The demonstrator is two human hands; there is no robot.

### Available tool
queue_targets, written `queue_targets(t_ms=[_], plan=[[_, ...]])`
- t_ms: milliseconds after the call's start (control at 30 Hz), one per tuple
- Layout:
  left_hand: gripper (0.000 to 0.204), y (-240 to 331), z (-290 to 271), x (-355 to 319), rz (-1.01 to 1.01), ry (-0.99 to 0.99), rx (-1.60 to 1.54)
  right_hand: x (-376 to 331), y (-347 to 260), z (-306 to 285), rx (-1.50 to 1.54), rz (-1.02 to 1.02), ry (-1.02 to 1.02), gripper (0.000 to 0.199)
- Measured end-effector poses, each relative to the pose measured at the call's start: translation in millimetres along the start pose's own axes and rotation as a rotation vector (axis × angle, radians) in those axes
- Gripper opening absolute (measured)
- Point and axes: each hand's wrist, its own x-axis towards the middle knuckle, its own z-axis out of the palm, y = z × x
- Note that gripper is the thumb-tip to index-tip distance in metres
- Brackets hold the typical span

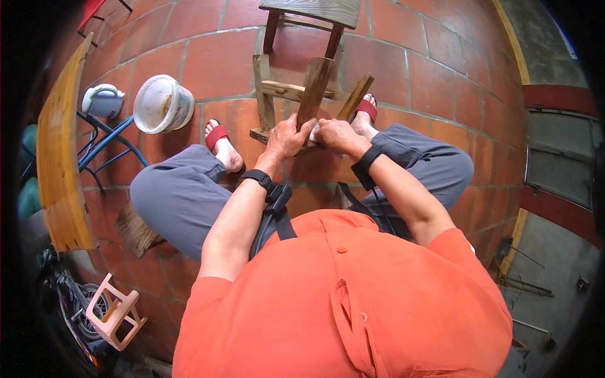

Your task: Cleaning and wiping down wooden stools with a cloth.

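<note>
A wooden stool (287,90) lies upturned on the floor between my feet, its legs pointing up and away. My left hand (287,137) is closed at the base of the nearest leg (314,91). Just right of that leg, my right hand (342,136) is closed with its knuckles up. A small white piece (314,133) shows at its fingers, perhaps cloth or paper; its kind cannot be made out. Both hands nearly touch, and they hide part of the stool's underside.
Beyond the upturned stool stands another wooden stool (312,9). On the left are a white bucket (183,104), a pale jug (104,102), a blue metal frame (107,145) and a wooden board (60,164). A pink plastic stool (115,314) is at the lower left, on red tiles (441,94).
</note>
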Motion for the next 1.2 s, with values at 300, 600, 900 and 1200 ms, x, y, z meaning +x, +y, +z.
queue_targets(t_ms=[300, 600, 900, 1200], plan=[[0.062, 11.7, 10.7, -1.7, -0.028, 0.005, -0.065, -6.3, 15.5, 24.2, -0.137, 0.115, 0.157, 0.018], [0.065, 11.4, 26.8, 6.4, -0.159, 0.148, -0.134, -53.8, -54.7, 1.4, -0.213, 0.122, 0.361, 0.011], [0.06, 7.3, 56.6, 13.5, -0.119, 0.155, -0.362, -49.2, -15.4, -1.4, -0.302, 0.036, 0.319, 0.014], [0.064, 26.8, 47.0, 15.2, -0.162, 0.096, -0.557, -48.1, 37.3, -2.8, 0.115, 0.182, 0.316, 0.02]])
